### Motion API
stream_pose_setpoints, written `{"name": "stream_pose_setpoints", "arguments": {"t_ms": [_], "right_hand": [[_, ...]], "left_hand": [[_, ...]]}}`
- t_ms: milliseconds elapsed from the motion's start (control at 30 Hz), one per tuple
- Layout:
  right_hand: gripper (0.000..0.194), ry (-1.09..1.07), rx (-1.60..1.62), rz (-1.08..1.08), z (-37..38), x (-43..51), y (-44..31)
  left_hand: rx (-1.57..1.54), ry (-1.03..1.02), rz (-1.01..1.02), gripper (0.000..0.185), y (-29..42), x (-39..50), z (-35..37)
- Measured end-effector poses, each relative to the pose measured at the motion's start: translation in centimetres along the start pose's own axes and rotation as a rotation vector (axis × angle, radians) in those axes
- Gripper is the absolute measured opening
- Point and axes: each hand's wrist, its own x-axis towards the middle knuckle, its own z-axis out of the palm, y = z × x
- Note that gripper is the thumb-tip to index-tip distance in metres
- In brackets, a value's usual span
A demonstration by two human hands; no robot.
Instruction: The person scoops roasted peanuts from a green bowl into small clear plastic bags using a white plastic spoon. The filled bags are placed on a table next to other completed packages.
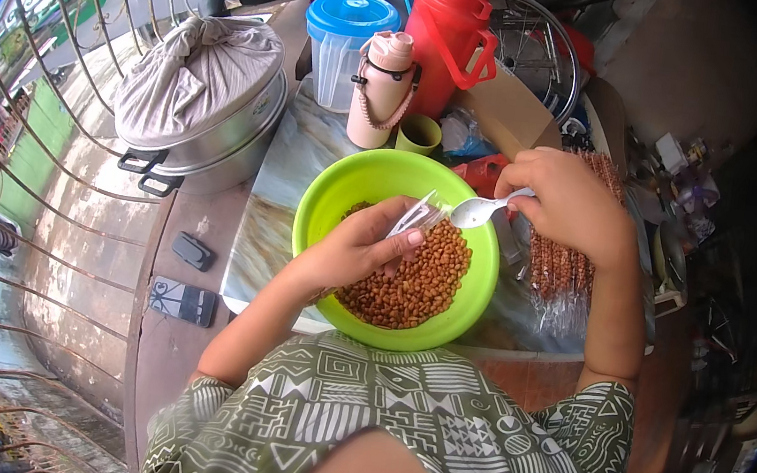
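A lime-green plastic basin [316,193] before me holds many brown peanuts [415,283]. Over its left part, my left hand [367,242] pinches a small clear plastic bag [420,215] between thumb and fingers. My right hand [561,195], above the basin's right rim, grips the handle of a white plastic spoon [473,213]. The spoon's bowl is beside the bag's mouth and carries no peanuts, only a few small specks. Partly under my right forearm lie filled, narrow clear plastic packets of peanuts [558,273] in a row.
Behind the basin stand a green cup [419,134], a pink bottle [383,95], a blue-lidded pitcher [344,55] and a red thermos jug [438,38]. At left are a cloth-wrapped metal pot [223,118], a phone [182,302], a small black object [193,251] and a metal grille [69,99].
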Motion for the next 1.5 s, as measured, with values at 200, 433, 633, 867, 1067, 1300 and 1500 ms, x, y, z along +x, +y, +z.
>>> {"name": "stream_pose_setpoints", "arguments": {"t_ms": [200, 433, 633, 867, 1067, 1300, 1500], "right_hand": [[0.014, 0.019, 0.325, -0.119, 15.5, 0.7, -2.0], [0.015, 0.029, 0.558, -0.098, 21.0, 1.0, -4.2], [0.013, -0.224, 0.685, 0.029, 20.3, -0.8, -4.2], [0.019, -0.39, 0.936, 0.174, 18.9, -1.9, -1.7], [0.018, -0.3, 0.952, 0.159, 14.4, -2.1, 1.0], [0.018, -0.137, 0.749, 0.16, 4.9, -2.6, 5.3], [0.016, -0.161, 0.721, 0.211, -0.7, -1.6, 4.7]], "left_hand": [[-0.048, -0.034, 0.028, 0.041, -1.0, 0.6, -0.7], [-0.071, -0.058, 0.042, 0.043, -1.3, 0.5, -0.9], [-0.101, -0.028, 0.088, 0.04, -0.7, 0.4, -0.7], [-0.047, -0.025, 0.013, 0.042, -0.5, 0.5, -0.6], [-0.031, -0.027, 0.011, 0.044, -0.6, 0.5, -0.8], [-0.012, -0.027, 0.008, 0.042, -0.1, 0.7, -0.3], [0.013, -0.048, -0.016, 0.041, 0.1, 0.3, 0.1]]}}
